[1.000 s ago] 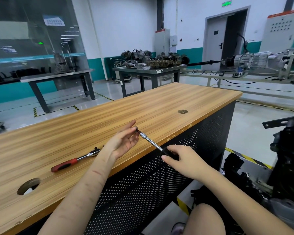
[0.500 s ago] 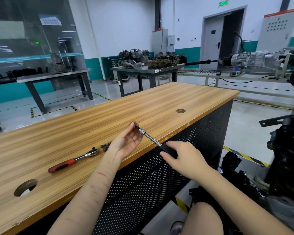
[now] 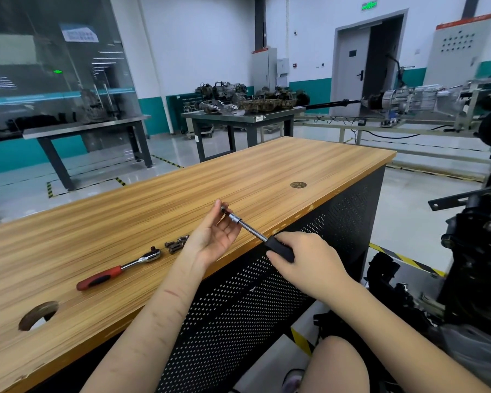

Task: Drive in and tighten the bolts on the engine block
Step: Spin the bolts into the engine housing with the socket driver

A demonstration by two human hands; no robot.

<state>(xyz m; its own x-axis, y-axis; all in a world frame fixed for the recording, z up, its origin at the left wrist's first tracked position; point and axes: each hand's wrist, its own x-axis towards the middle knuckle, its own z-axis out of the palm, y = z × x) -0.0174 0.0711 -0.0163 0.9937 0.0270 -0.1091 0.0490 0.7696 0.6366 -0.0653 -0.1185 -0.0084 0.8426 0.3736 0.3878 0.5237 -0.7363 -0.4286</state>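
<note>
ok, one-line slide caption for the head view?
Right hand grips the nut driver while left hand seats a bolt at its socket; ratchet and spare bolts on the workbench.

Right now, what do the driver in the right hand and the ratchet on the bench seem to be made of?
Socket driver: shiny bright shaft, probably chromed steel; matte black grip, likely plastic or rubber. Ratchet wrench: polished reflective head, likely steel; glossy red handle, probably plastic.

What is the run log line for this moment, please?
right hand: grips socket driver handle | left hand: fingers at driver tip | bolts, ratchet: on workbench | engine block: not reached
</note>
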